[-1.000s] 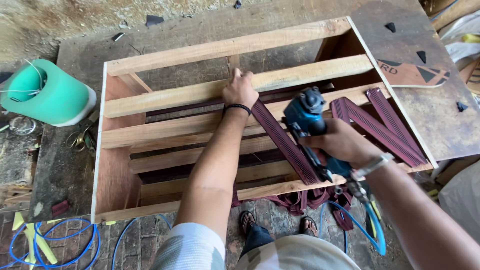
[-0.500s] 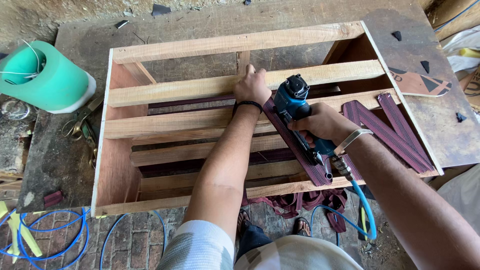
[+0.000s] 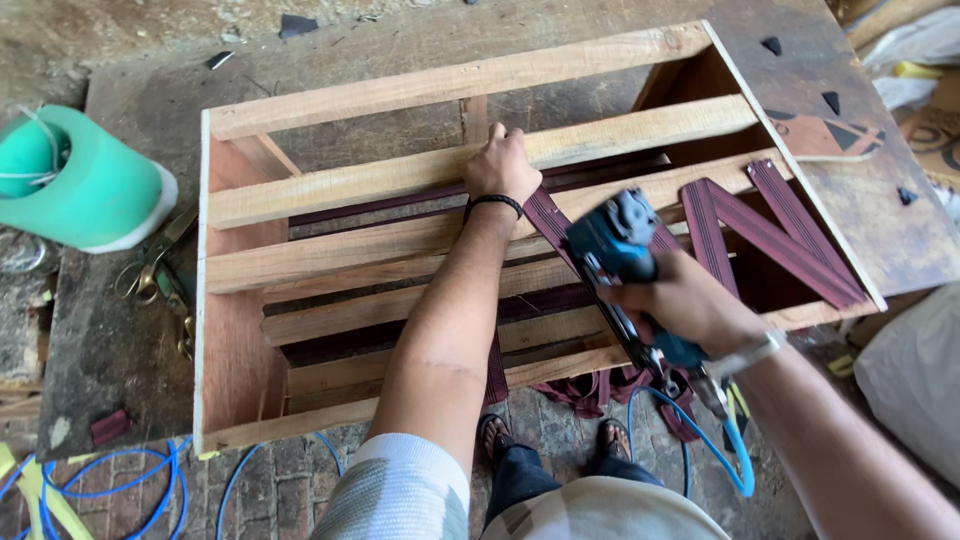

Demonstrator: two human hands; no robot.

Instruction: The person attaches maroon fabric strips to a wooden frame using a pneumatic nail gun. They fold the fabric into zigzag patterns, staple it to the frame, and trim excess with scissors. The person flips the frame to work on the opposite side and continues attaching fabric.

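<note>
A wooden slatted frame (image 3: pixel 330 190) lies on a worn workbench. My left hand (image 3: pixel 502 165) presses a maroon webbing strap (image 3: pixel 547 218) against the second slat from the far side. A black band sits on that wrist. My right hand (image 3: pixel 690 302) grips a blue pneumatic staple gun (image 3: pixel 615 250), held just right of the strap over the third slat. A blue air hose (image 3: pixel 725 455) runs from the gun's handle down past my legs. More maroon straps (image 3: pixel 775 225) zigzag across the frame's right end.
A green roll with a white rim (image 3: pixel 70 180) stands at the bench's left. Scissors (image 3: pixel 150 270) lie beside the frame. Blue hose coils (image 3: pixel 140 490) rest on the brick floor. Loose strap ends (image 3: pixel 590 390) hang under the frame. A white bag (image 3: pixel 915 370) sits at right.
My left hand stays on the slat, pressing the strap. My right hand has carried the staple gun a little left, closer to the left hand.
</note>
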